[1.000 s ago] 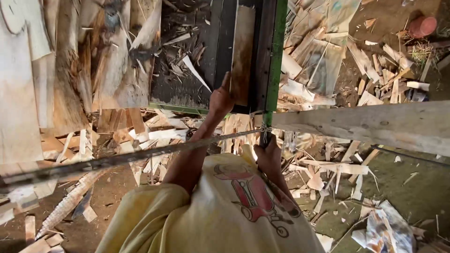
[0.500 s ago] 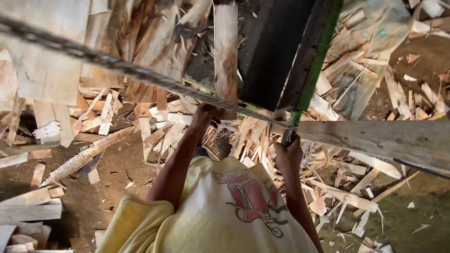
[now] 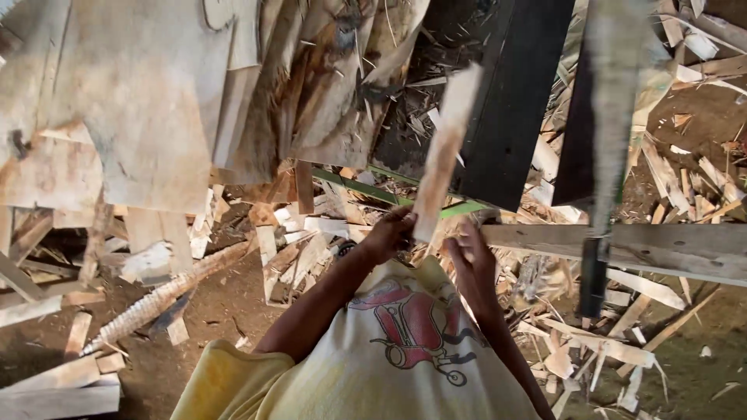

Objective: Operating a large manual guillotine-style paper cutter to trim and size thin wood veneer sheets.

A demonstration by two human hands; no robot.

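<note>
Wood strip (image 3: 445, 155) in left hand (image 3: 389, 233)

A single head-worn camera looks steeply down over the person's pale yellow printed shirt (image 3: 405, 350), close to both raised hands, onto a dirt floor (image 3: 194, 327) littered with pale splintered wood offcuts (image 3: 311, 241) farther off.

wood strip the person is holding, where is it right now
In the head view the pale wood strip stands near centre, its lower end in the left hand, rising across the dark machine frame, with the right hand just beside it.
</note>
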